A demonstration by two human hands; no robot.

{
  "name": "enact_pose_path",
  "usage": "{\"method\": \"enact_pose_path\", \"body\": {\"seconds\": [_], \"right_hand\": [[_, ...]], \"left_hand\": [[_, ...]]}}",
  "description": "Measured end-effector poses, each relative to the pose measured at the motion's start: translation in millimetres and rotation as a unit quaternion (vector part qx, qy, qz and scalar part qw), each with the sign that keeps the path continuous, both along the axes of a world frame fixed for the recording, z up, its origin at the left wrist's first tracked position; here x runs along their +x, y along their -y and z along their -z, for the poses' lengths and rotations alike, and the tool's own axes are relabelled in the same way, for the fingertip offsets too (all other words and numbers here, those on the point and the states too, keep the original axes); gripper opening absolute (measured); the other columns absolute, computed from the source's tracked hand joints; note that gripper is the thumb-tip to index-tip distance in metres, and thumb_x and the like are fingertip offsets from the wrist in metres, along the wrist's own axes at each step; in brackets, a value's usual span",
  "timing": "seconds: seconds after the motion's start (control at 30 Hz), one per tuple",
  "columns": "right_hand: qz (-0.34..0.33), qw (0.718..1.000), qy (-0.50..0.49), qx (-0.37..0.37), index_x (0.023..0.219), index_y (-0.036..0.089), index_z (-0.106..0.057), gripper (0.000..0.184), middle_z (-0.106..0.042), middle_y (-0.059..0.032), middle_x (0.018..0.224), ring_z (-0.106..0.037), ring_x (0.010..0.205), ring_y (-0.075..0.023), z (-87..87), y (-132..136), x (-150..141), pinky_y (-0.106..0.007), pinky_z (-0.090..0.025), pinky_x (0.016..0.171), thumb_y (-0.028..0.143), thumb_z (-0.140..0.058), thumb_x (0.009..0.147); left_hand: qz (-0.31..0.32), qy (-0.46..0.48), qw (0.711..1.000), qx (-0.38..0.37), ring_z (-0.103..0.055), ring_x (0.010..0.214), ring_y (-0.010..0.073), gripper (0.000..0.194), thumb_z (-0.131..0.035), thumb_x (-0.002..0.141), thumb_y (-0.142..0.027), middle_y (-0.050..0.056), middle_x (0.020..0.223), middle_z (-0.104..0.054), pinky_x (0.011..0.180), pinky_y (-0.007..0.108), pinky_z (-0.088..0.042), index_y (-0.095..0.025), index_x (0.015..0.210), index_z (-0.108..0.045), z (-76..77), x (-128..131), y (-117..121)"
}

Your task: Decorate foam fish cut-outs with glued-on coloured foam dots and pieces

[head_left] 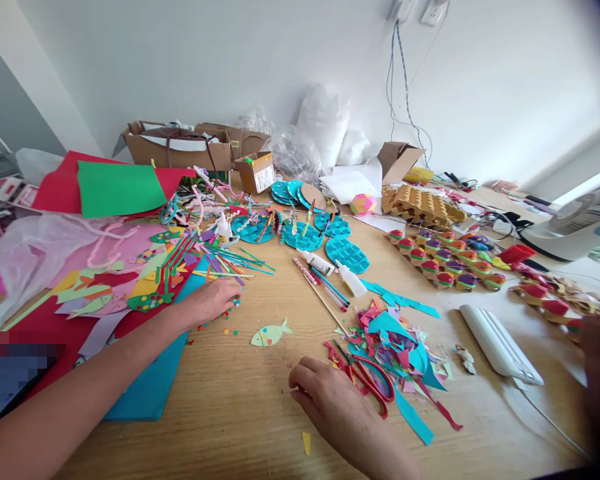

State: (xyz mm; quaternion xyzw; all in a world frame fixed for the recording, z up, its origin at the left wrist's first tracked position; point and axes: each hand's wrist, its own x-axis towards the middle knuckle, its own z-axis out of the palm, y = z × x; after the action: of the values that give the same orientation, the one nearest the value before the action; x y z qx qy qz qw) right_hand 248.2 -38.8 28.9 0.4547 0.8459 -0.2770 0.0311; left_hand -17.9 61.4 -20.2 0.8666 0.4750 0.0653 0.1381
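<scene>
A pale green paper fish (271, 333) with coloured dots on its body lies flat on the wooden table between my hands. My left hand (214, 300) is at the small round paper dots (236, 302), its fingers bent down and closed together; whatever they pinch is hidden. To the fish's lower right, my right hand (325, 397) hovers or rests low, fingers loosely curled, thumb a little apart, with nothing visible in it. Just beyond it lie red-handled scissors (373, 380) beside a heap of paper scraps (397, 340). A small yellow paper piece (306, 443) lies near my right wrist.
Paper fish and strips cover coloured sheets (145, 393) at left. Glue bottles (351, 279), pens (333, 291) and blue discs (347, 255) stand or lie ahead. Painted egg-carton cups (445, 260), a white corded device (500, 343) and a fan (575, 223) are at right.
</scene>
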Motion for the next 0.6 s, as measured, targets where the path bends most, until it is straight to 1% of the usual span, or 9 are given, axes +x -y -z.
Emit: {"method": "enact_pose_path", "body": {"seconds": [0.1, 0.27, 0.47, 0.6], "right_hand": [[0.009, 1.000, 0.016, -0.005, 0.077, 0.019, -0.057, 0.017, -0.061, -0.0011, 0.086, -0.056, 0.076, -0.0125, -2.5, 1.2, 3.7, -0.021, -0.033, 0.062, 0.016, -0.042, 0.084], [0.019, 0.999, 0.029, -0.011, 0.078, 0.018, -0.058, 0.017, -0.062, -0.0017, 0.087, -0.056, 0.076, -0.0125, -1.0, 1.9, 5.9, -0.021, -0.033, 0.061, 0.014, -0.042, 0.082], [0.021, 0.999, 0.025, -0.012, 0.079, 0.018, -0.059, 0.017, -0.061, -0.0017, 0.087, -0.056, 0.075, -0.0121, 3.5, 1.4, 6.4, -0.021, -0.033, 0.060, 0.015, -0.042, 0.082], [0.023, 0.999, 0.031, -0.016, 0.080, 0.019, -0.059, 0.018, -0.061, -0.0020, 0.088, -0.057, 0.076, -0.0125, 2.9, 2.0, 7.4, -0.021, -0.034, 0.061, 0.014, -0.042, 0.082]], "left_hand": [[0.012, 0.000, 1.000, -0.002, -0.054, 0.081, 0.0173, 0.013, -0.047, 0.074, -0.008, 0.004, 0.082, -0.058, 0.069, 0.025, -0.041, -0.017, 0.075, -0.056, -1.2, -0.5, -2.5], [0.027, 0.003, 1.000, -0.007, -0.052, 0.079, 0.0160, 0.014, -0.046, 0.073, -0.007, 0.003, 0.082, -0.056, 0.069, 0.024, -0.040, -0.018, 0.075, -0.055, -3.7, -0.6, -2.2], [0.024, -0.002, 1.000, -0.020, -0.053, 0.075, 0.0159, 0.014, -0.045, 0.072, -0.007, 0.003, 0.076, -0.056, 0.066, 0.024, -0.040, -0.017, 0.068, -0.054, -0.2, 3.2, -4.4], [0.020, -0.005, 1.000, -0.021, -0.053, 0.072, 0.0154, 0.014, -0.045, 0.073, -0.010, 0.002, 0.073, -0.057, 0.064, 0.024, -0.040, -0.017, 0.065, -0.054, -2.4, 2.5, -7.8]]}}
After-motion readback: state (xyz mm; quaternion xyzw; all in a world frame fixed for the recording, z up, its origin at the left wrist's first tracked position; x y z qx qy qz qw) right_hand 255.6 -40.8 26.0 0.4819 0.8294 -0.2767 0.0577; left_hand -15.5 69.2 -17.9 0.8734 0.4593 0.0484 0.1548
